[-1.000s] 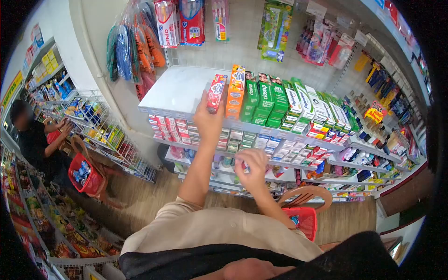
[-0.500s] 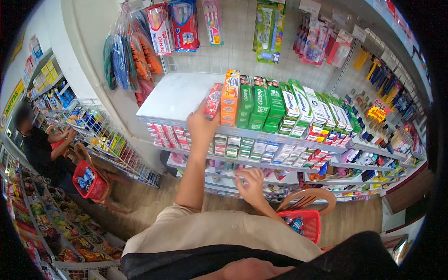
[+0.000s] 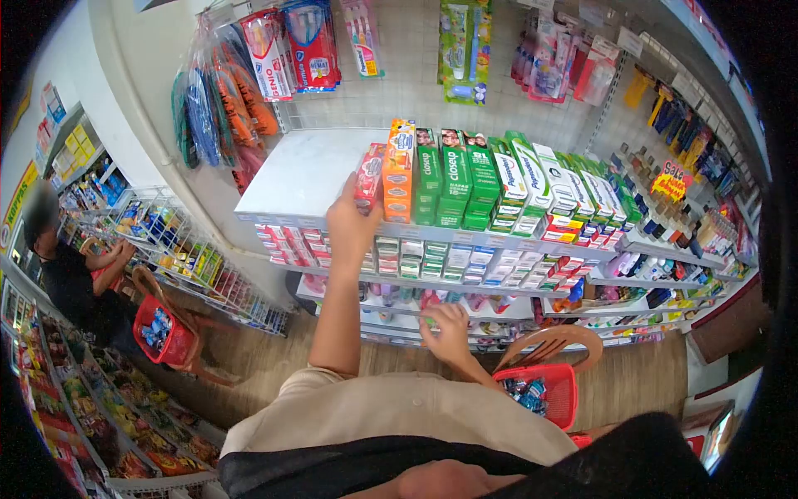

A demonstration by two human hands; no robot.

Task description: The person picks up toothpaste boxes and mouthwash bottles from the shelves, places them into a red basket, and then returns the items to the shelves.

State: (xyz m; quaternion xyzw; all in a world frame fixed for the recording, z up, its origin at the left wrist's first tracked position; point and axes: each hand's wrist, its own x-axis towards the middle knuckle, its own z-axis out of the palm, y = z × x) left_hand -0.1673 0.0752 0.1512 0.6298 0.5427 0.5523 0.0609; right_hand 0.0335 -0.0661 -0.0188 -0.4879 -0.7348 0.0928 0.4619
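Note:
My left hand [image 3: 352, 226] is closed on a small red toothpaste box [image 3: 370, 176], which stands on the top shelf at the left end of the row. Touching or very close to its right side is a taller stack of orange toothpaste boxes [image 3: 399, 170]. Green Closeup boxes [image 3: 454, 179] follow, then white-and-green Pepsodent boxes [image 3: 509, 179]. My right hand [image 3: 447, 330] hangs lower, in front of the lower shelves, with loosely bent fingers apart and nothing in them. The bare white shelf top [image 3: 307, 170] lies left of the red box.
Small boxes [image 3: 295, 244] fill the shelf below. A red basket [image 3: 559, 391] of small packs is at a brown chair [image 3: 553, 345] on my right. Toothbrush packs [image 3: 312, 50] hang above. On the left, another person [image 3: 71, 266] stands near a second red basket [image 3: 166, 328].
The view has shifted slightly, so the shelf sits a little further left. My left hand stays on the red box, and my right hand keeps nearly the same place.

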